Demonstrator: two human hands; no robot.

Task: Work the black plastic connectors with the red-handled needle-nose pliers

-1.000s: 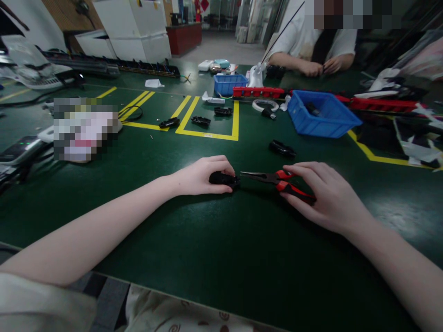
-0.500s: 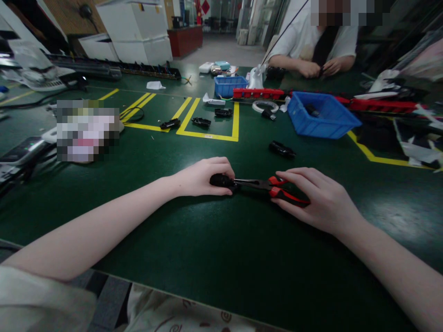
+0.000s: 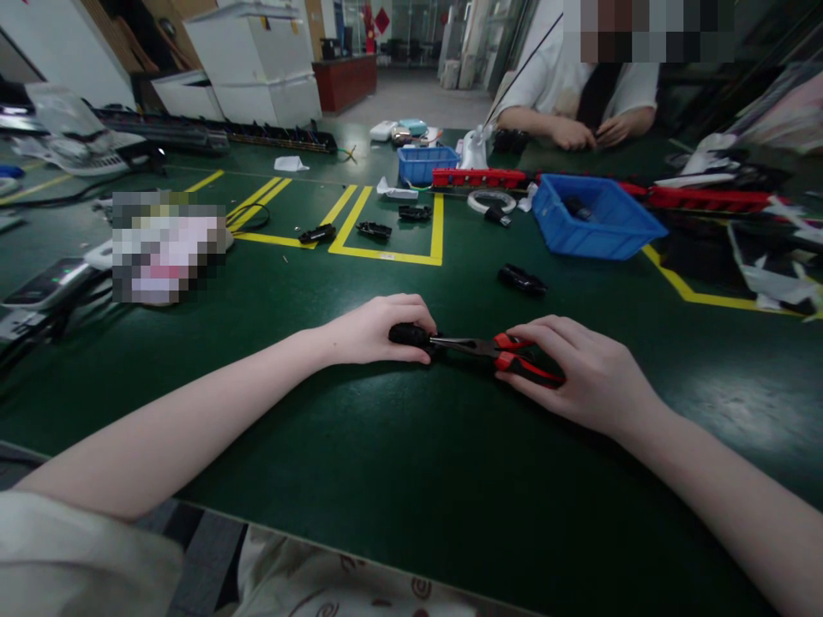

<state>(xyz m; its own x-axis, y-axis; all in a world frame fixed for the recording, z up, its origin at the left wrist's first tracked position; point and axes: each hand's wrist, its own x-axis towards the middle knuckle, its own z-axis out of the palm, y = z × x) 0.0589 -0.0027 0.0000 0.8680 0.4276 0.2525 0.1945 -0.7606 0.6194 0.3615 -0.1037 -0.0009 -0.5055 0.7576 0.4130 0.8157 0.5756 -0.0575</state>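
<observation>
My left hand [image 3: 382,332] is closed round a small black part [image 3: 410,334], its thumb below and fingers above. Long-nosed pliers [image 3: 472,345] with red and black handles are in my right hand [image 3: 572,368], fingers on the upper handle and thumb under the lower one. The plier tips meet the right end of the black part; my fingers and the dark colour hide exactly what they grip. Beyond my hands, a similar black piece [image 3: 522,279] lies on the green table [image 3: 411,480].
Several black pieces [image 3: 374,230] lie by the yellow tape lines. A large blue bin [image 3: 597,227] and a smaller blue basket [image 3: 428,163] stand farther back near red strips [image 3: 479,177]. Across the table sits a co-worker [image 3: 579,94]. A blurred-out item [image 3: 171,253] and cables are at left.
My right hand and the pliers have shifted slightly left, and the handles are a little closer together. My left hand keeps its hold on the black part.
</observation>
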